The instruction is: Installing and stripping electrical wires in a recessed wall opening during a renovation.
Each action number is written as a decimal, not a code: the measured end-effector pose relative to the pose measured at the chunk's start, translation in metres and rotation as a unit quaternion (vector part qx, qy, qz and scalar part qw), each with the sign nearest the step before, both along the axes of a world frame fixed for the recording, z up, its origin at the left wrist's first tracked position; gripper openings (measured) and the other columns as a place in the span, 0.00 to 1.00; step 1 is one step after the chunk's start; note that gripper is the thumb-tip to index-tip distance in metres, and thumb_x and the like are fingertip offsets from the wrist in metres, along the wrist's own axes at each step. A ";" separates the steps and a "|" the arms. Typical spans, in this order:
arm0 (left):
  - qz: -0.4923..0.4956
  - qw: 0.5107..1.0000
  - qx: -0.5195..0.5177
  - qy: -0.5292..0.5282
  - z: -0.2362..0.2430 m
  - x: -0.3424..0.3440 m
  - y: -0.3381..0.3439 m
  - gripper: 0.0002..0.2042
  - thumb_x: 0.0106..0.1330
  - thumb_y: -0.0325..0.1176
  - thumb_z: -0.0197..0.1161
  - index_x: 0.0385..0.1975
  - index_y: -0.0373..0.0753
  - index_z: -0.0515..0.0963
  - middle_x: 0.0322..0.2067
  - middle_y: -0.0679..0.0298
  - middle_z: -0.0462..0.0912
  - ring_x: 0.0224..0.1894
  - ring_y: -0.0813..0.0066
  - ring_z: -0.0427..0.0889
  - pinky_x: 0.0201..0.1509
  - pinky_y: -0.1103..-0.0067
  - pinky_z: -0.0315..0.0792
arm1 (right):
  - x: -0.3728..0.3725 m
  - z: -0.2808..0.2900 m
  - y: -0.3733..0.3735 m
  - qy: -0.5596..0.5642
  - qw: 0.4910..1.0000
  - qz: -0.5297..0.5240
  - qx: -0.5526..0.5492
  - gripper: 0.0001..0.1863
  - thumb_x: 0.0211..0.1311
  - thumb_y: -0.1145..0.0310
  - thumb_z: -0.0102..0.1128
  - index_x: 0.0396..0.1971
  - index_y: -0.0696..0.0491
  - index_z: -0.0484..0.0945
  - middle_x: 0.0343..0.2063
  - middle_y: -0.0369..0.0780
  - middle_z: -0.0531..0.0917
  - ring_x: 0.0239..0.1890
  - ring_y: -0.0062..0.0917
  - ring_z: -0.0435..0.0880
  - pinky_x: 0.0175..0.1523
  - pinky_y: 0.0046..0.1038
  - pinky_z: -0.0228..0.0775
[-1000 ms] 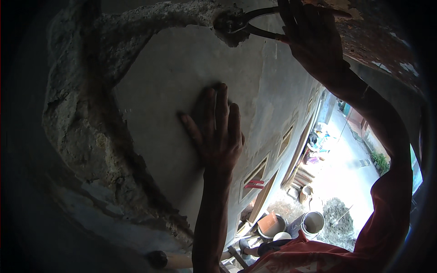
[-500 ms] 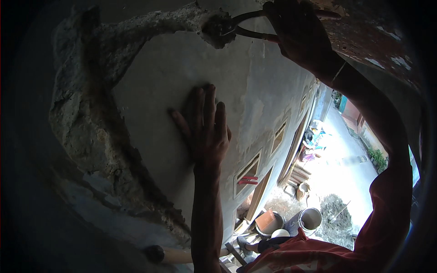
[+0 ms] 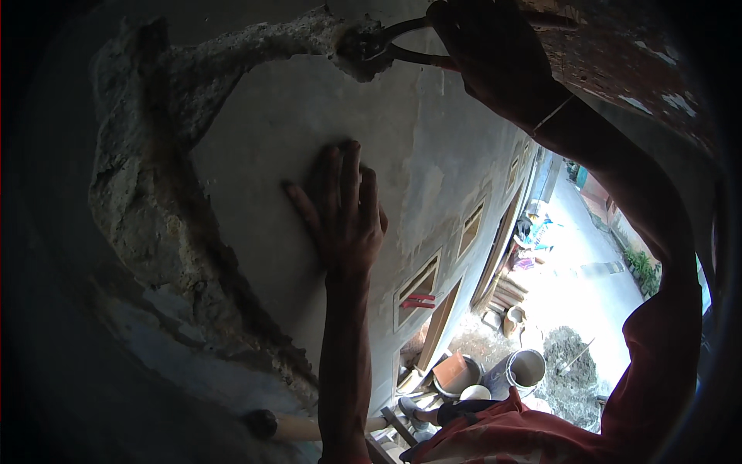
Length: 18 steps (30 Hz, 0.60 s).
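My left hand [image 3: 344, 216] lies with fingers spread on the smooth grey wall [image 3: 263, 139]. Up at the top, my right hand [image 3: 491, 58] grips the handles of a dark pincer-like tool [image 3: 413, 57]. The tool's head rests at a rough, chipped patch [image 3: 357, 58] in the plaster; exactly what its jaws bite is too dark to tell. A broken, crumbly channel [image 3: 131, 155] runs from that patch leftward and down around the smooth area.
Window openings [image 3: 417, 282] line the wall, a red tool [image 3: 417, 301] at one. Far below lie a bucket [image 3: 527, 371], a tub [image 3: 456, 367], a grey heap [image 3: 570, 371], stacked poles [image 3: 510, 294] and a pale path [image 3: 595, 294]. A wooden pole [image 3: 297, 429] crosses at lower left.
The tool and my right hand have shifted a little left in the picture, along with much of the wall and background. My left hand keeps its spread pose on the wall.
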State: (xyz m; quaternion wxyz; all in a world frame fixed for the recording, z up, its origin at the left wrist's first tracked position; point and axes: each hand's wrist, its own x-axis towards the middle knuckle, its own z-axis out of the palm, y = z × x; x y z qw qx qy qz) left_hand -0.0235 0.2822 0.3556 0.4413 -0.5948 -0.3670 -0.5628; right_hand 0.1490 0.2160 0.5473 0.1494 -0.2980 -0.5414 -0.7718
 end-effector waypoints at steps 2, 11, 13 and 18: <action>0.017 1.000 0.004 0.017 0.000 -0.006 -0.001 0.11 0.54 0.27 0.60 0.37 0.46 0.73 0.56 0.65 0.72 0.62 0.61 0.68 0.69 0.43 0.39 | 0.002 -0.006 0.002 0.027 0.999 -0.013 -0.024 0.23 0.42 0.62 0.64 0.37 0.59 0.69 0.31 0.43 0.69 0.36 0.34 0.69 0.42 0.36 0.61; 0.026 1.000 -0.004 0.002 0.000 -0.001 0.000 0.12 0.51 0.27 0.61 0.36 0.46 0.73 0.58 0.66 0.70 0.64 0.62 0.65 0.69 0.43 0.39 | 0.007 -0.011 0.012 0.061 0.997 0.004 -0.041 0.23 0.40 0.63 0.66 0.35 0.59 0.70 0.29 0.42 0.69 0.34 0.33 0.69 0.39 0.35 0.60; 0.007 0.999 -0.034 0.001 -0.005 0.003 -0.003 0.11 0.53 0.27 0.60 0.37 0.46 0.73 0.58 0.65 0.71 0.64 0.62 0.65 0.68 0.42 0.39 | 0.010 -0.014 0.017 0.087 0.994 0.016 -0.066 0.21 0.43 0.64 0.64 0.36 0.58 0.70 0.29 0.43 0.68 0.34 0.34 0.69 0.40 0.36 0.60; 0.002 1.000 -0.018 0.017 -0.002 0.000 -0.003 0.10 0.57 0.27 0.57 0.38 0.45 0.72 0.56 0.64 0.72 0.62 0.61 0.68 0.67 0.40 0.40 | 0.019 -0.026 0.035 0.190 0.978 -0.070 -0.058 0.25 0.48 0.65 0.67 0.47 0.53 0.68 0.36 0.41 0.72 0.39 0.31 0.76 0.39 0.35 0.69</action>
